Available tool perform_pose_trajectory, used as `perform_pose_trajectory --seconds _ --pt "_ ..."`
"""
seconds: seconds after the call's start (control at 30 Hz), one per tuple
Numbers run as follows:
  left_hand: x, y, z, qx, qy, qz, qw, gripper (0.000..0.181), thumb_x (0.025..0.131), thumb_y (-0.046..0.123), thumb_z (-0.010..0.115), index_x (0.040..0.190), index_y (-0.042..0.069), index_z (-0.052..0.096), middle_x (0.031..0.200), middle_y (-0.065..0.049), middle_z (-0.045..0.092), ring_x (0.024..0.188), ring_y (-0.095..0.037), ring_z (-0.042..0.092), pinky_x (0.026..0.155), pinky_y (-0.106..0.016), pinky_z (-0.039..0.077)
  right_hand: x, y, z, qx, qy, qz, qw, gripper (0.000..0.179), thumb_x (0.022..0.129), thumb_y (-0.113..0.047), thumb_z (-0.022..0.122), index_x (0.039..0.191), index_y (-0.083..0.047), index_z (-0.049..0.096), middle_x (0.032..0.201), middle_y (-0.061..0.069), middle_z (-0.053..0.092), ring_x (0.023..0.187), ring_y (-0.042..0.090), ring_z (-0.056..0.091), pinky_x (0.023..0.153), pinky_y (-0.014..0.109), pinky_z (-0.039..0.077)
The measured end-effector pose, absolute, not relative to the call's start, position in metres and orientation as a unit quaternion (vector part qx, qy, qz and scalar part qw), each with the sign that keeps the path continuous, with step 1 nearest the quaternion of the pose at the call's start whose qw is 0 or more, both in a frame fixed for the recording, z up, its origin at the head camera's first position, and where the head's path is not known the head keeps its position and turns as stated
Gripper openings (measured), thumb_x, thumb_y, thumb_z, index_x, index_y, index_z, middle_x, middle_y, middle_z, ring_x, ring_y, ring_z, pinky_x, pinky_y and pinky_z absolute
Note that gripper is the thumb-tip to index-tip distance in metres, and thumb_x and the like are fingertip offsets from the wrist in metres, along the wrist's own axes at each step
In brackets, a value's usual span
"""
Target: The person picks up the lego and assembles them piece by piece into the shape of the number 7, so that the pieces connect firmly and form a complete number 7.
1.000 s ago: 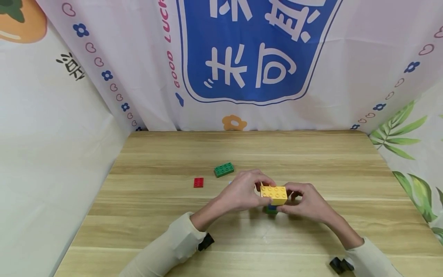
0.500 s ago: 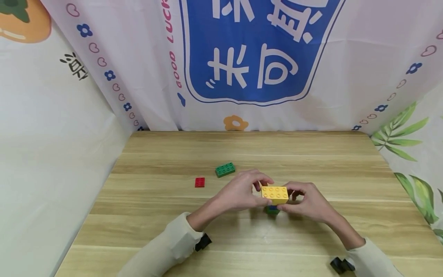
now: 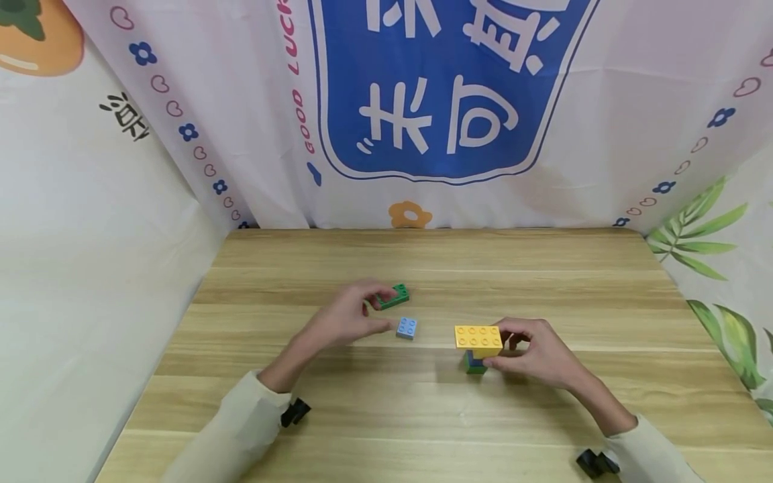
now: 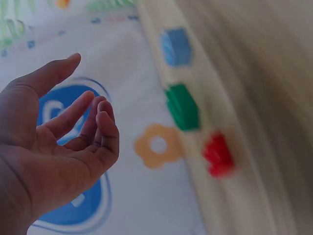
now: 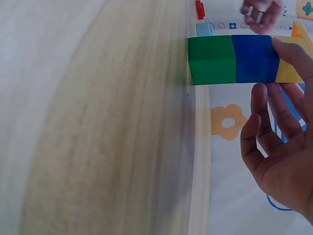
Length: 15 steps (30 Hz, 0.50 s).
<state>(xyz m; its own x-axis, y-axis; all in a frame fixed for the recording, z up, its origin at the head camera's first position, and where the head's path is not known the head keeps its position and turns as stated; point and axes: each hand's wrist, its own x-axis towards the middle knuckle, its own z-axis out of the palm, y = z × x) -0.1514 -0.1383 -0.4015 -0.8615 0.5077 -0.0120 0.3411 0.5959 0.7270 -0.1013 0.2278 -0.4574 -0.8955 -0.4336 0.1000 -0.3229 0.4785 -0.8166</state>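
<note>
My right hand [image 3: 537,352] pinches a yellow block [image 5: 289,66] in a short upright stack. Below it are a blue block [image 5: 254,58] and, on the table, a green block [image 5: 211,58]. An eight-stud yellow brick [image 3: 478,337] tops the stack and juts out leftward. My left hand [image 3: 341,315] is empty, fingers loosely bent and thumb apart. It hovers left of a light blue brick [image 3: 406,328] and partly hides a flat green brick [image 3: 400,295]. A red brick [image 4: 218,155], blurred in the left wrist view, is covered by that hand in the head view.
The wooden table [image 3: 386,429] carries all the bricks. A printed white cloth [image 3: 272,194] hangs along its back edge, with more cloth at both sides. Black straps [image 3: 296,412] show at both wrists.
My left hand has let go of the yellow brick on top and moved left, uncovering the light blue brick and covering the red one. My right hand has stayed at the stack.
</note>
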Motion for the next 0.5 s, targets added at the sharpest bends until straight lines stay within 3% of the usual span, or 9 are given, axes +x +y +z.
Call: perform_pose_trajectory --seconds 0.13,0.3,0.5 --pt "-0.160 -0.164 -0.417 0.226 0.896 0.367 0.106 0.046 0.091 0.011 0.086 0.133 -0.001 0.070 0.126 -0.019 0.072 0.109 -0.035 0.069 0.087 -0.036 0.061 -0.102 0.228 -0.458 -0.221 0.858 -0.460 0.059 0.026 0.085 -0.023 0.094 0.106 -0.023 0.079 0.101 -0.007 0.078 0.081 0.008 0.064 0.068 0.025 0.057" --pt "-0.168 -0.184 -0.433 0.208 0.912 0.337 0.102 0.046 0.091 0.011 0.085 0.133 -0.002 0.070 0.126 -0.020 0.071 0.112 -0.034 0.069 0.095 -0.047 0.062 -0.102 0.228 -0.459 -0.223 0.857 -0.461 0.058 0.026 0.085 -0.023 0.093 0.106 -0.023 0.079 0.101 -0.006 0.078 0.081 0.008 0.063 0.068 0.025 0.057" --pt "-0.173 -0.194 -0.446 0.186 0.933 0.288 0.106 0.049 0.090 0.009 0.086 0.135 -0.002 0.070 0.129 -0.016 0.071 0.116 -0.031 0.068 0.100 -0.048 0.060 -0.103 0.229 -0.460 -0.219 0.860 -0.457 0.059 0.028 0.083 -0.022 0.094 0.107 -0.025 0.079 0.102 -0.008 0.078 0.081 0.008 0.065 0.070 0.027 0.059"
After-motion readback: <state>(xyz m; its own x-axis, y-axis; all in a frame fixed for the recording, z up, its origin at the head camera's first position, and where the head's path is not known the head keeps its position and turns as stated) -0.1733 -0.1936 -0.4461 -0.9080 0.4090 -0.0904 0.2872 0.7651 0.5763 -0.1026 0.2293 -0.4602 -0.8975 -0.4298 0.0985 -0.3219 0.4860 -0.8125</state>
